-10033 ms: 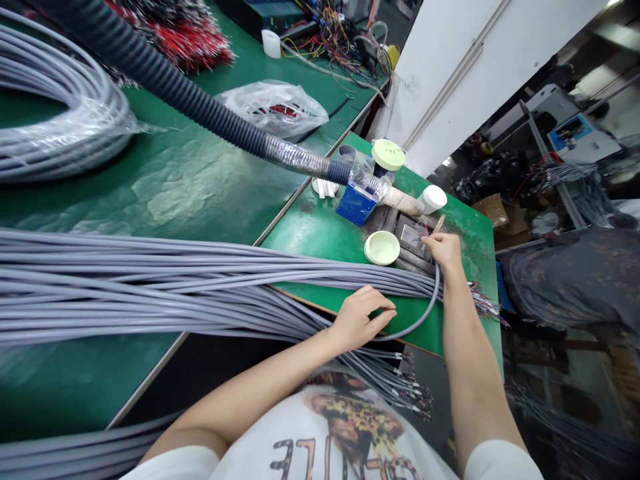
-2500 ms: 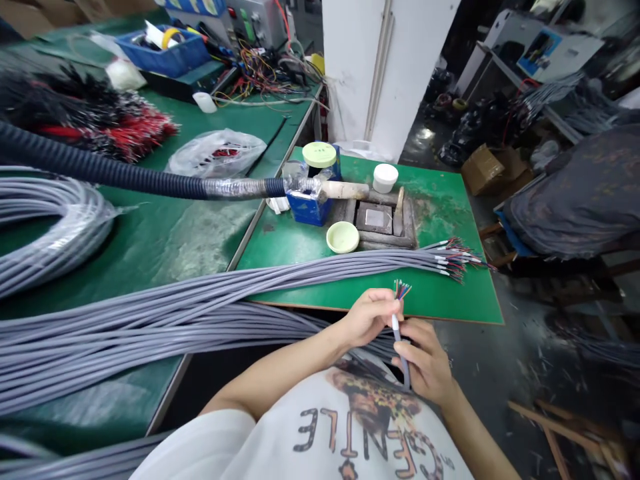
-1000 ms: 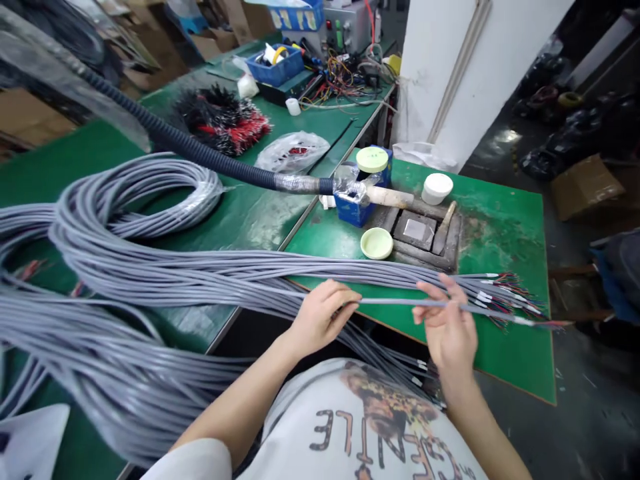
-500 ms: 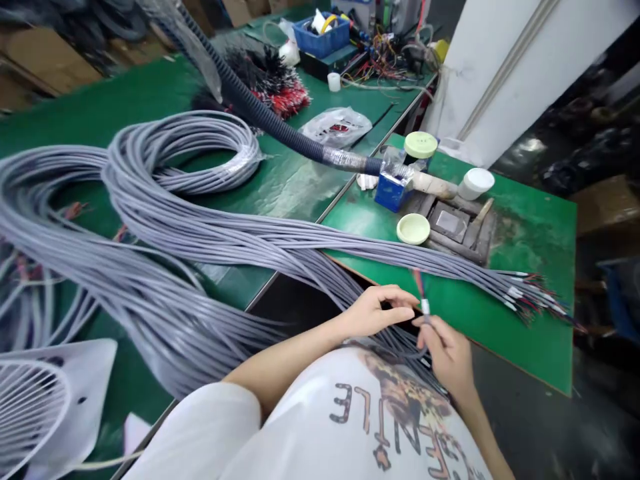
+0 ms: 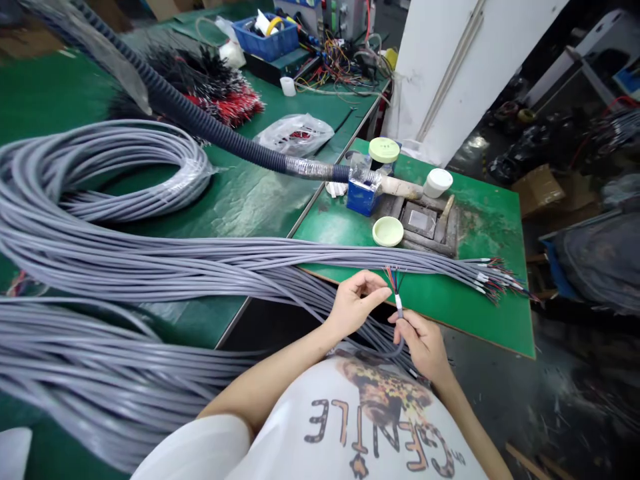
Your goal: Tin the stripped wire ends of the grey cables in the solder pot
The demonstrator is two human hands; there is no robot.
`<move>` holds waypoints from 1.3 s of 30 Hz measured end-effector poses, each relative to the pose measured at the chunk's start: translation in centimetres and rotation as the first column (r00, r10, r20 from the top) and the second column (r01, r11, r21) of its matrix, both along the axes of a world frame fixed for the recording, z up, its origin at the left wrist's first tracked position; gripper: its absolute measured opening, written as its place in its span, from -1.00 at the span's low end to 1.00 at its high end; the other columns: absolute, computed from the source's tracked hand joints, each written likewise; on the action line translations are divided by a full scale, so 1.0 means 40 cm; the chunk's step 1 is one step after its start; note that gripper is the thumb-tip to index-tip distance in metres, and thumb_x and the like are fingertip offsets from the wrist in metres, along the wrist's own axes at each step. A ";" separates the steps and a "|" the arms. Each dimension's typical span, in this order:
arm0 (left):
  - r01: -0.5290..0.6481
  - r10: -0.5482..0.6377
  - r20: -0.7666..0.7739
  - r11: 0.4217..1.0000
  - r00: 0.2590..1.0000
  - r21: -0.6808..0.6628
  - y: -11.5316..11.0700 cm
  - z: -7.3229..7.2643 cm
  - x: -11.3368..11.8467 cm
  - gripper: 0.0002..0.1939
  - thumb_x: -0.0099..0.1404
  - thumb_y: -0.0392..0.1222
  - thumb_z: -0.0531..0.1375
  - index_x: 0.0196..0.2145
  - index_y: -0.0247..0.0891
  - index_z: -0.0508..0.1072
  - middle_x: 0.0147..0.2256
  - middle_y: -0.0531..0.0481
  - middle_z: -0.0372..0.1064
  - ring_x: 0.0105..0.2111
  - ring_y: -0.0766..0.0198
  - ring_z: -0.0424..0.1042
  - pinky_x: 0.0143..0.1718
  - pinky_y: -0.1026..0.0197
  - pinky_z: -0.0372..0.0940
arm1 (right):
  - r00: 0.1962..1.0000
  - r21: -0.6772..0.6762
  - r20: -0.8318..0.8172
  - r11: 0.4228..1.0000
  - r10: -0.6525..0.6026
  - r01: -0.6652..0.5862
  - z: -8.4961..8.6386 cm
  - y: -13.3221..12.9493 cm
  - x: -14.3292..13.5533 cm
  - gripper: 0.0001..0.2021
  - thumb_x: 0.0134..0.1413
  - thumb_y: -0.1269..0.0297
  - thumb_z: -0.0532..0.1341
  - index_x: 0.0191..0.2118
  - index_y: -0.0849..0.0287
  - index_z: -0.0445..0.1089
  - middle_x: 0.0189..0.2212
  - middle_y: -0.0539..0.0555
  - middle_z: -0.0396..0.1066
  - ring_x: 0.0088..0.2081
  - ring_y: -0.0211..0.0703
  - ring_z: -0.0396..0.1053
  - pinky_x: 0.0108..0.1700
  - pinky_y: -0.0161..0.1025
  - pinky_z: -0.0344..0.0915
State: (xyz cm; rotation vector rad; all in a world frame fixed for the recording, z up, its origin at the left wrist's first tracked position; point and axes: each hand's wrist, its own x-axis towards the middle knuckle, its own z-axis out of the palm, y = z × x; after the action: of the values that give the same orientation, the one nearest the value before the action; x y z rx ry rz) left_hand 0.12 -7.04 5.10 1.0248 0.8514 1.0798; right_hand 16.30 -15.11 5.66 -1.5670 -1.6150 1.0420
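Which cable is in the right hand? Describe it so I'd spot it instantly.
Find the big grey bundle running across the green table, then the white shirt below it. Between them, the right hand holds one cable near its end. Unlike its neighbours lying sideways, it points away from the shirt, coloured wires fanned above a white band.

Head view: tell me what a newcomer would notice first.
Probably the thick sweep of grey cables, running from the left onto the green board. Above it, a dark ribbed hose slants down from the upper left. In front, the right hand holds one cable, its coloured wires splayed.
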 end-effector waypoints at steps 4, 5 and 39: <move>-0.021 0.027 -0.077 0.997 0.997 0.077 0.016 0.009 0.003 -0.79 0.12 -0.09 0.32 -0.38 -0.29 0.49 -0.52 0.08 0.29 -0.52 0.40 0.20 -0.45 0.30 0.17 | 1.000 0.016 -0.003 1.000 0.010 -0.010 0.003 0.012 -0.004 -0.74 0.26 0.22 0.04 -0.37 0.17 0.39 -0.56 0.00 0.40 -0.47 -0.24 0.34 -0.33 -0.29 0.23; -0.008 0.014 -0.084 0.998 0.996 0.070 0.020 0.011 0.005 -0.79 0.12 -0.09 0.32 -0.37 -0.29 0.48 -0.53 0.09 0.28 -0.53 0.41 0.20 -0.45 0.30 0.16 | 1.000 0.023 0.001 1.000 0.015 -0.015 0.003 0.015 -0.005 -0.73 0.26 0.22 0.04 -0.40 0.16 0.39 -0.56 0.00 0.40 -0.46 -0.23 0.35 -0.32 -0.29 0.24; 0.015 -0.039 0.060 0.930 0.997 0.366 0.020 -0.018 0.070 -0.85 0.16 -0.16 0.31 -0.47 -0.26 0.45 -0.53 0.04 0.28 -0.50 0.34 0.31 -0.43 0.22 0.28 | 0.751 0.071 -0.598 0.915 -0.280 0.397 -0.034 0.105 -0.019 -0.82 0.07 0.20 0.25 -0.31 0.18 0.55 -0.64 -0.01 0.32 -0.57 -0.25 0.27 -0.49 -0.29 0.25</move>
State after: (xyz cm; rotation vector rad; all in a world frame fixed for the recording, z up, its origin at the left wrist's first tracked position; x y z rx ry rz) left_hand 2.91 -6.24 4.38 1.2979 0.5900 1.2714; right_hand 15.53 -10.91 4.32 -1.1885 -0.9320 0.9921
